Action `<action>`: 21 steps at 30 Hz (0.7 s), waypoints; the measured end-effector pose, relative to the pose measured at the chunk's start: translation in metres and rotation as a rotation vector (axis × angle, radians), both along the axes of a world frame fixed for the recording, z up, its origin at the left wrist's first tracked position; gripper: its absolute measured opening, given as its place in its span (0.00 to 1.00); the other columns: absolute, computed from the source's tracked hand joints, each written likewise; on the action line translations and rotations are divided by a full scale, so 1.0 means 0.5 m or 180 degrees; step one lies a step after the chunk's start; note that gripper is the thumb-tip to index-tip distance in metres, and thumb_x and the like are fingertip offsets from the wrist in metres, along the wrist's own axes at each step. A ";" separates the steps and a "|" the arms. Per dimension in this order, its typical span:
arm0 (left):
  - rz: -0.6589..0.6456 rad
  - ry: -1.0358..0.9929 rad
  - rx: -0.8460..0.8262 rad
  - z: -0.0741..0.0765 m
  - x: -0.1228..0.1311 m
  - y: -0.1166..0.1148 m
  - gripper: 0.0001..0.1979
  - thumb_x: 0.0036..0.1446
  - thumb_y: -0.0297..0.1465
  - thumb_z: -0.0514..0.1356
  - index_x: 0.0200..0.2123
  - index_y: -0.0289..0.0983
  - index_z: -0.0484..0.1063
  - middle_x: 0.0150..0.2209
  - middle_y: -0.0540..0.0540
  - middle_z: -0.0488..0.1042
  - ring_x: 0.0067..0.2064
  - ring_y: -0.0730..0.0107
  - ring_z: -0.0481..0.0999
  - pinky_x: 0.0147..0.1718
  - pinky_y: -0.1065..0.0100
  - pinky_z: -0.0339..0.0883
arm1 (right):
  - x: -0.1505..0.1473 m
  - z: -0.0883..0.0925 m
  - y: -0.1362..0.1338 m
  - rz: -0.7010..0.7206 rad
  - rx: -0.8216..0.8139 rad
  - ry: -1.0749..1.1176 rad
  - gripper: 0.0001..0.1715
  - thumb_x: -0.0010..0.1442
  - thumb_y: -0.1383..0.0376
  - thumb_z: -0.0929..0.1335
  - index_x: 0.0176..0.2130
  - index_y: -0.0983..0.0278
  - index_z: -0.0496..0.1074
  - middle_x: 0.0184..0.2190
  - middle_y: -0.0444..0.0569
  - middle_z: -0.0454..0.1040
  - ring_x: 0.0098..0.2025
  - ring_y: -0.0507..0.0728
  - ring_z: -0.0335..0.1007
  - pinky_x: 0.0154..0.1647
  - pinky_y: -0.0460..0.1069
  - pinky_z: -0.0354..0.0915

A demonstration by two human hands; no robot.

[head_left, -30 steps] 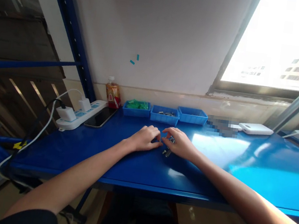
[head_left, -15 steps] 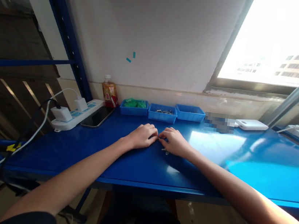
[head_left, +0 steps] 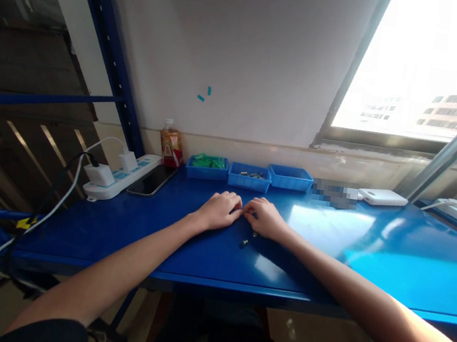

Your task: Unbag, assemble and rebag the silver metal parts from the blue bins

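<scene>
My left hand and my right hand rest on the blue table, fingertips meeting in a pinch at the middle. Whatever they pinch is too small to make out. A small dark metal part lies loose on the table just in front of my right hand, and another small part sits at the hand's edge. Behind the hands stand three blue bins: one with green pieces, one with small metal parts, and one whose contents I cannot see.
A white power strip with chargers and cables lies at the back left, beside a black phone and a small bottle. A white box sits at the back right. A blue rack post rises on the left.
My hands have closed together, fingertip to fingertip. A small metal part that was under my right hand now lies loose in front of it.
</scene>
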State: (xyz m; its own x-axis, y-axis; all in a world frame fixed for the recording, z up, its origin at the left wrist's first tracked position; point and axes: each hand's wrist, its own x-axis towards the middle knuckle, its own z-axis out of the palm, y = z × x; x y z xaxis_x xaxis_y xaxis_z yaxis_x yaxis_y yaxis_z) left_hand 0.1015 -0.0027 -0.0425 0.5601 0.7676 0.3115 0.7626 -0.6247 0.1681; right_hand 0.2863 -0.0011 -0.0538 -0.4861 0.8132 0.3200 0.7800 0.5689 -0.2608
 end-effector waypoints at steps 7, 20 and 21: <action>-0.0570 -0.0655 -0.0446 0.033 0.002 -0.031 0.15 0.63 0.42 0.52 0.41 0.37 0.67 0.39 0.46 0.73 0.38 0.67 0.72 0.38 0.68 0.64 | 0.042 0.049 0.048 -0.0335 0.1017 0.0497 0.15 0.65 0.62 0.60 0.34 0.64 0.72 0.34 0.52 0.75 0.40 0.59 0.68 0.42 0.51 0.60; -0.1508 0.0194 -0.0575 0.045 0.027 -0.067 0.07 0.61 0.31 0.56 0.38 0.38 0.73 0.37 0.47 0.71 0.34 0.72 0.72 0.34 0.73 0.62 | 0.127 0.054 0.116 -0.1582 0.0470 -0.0345 0.33 0.59 0.52 0.64 0.57 0.67 0.62 0.53 0.62 0.68 0.53 0.69 0.62 0.47 0.59 0.61; -0.1425 0.0146 -0.0557 0.042 0.021 -0.058 0.07 0.61 0.30 0.55 0.37 0.38 0.73 0.37 0.46 0.71 0.35 0.72 0.72 0.34 0.73 0.62 | 0.115 0.048 0.106 -0.1429 0.0351 -0.0411 0.32 0.60 0.51 0.64 0.56 0.66 0.63 0.52 0.62 0.68 0.53 0.69 0.62 0.47 0.59 0.62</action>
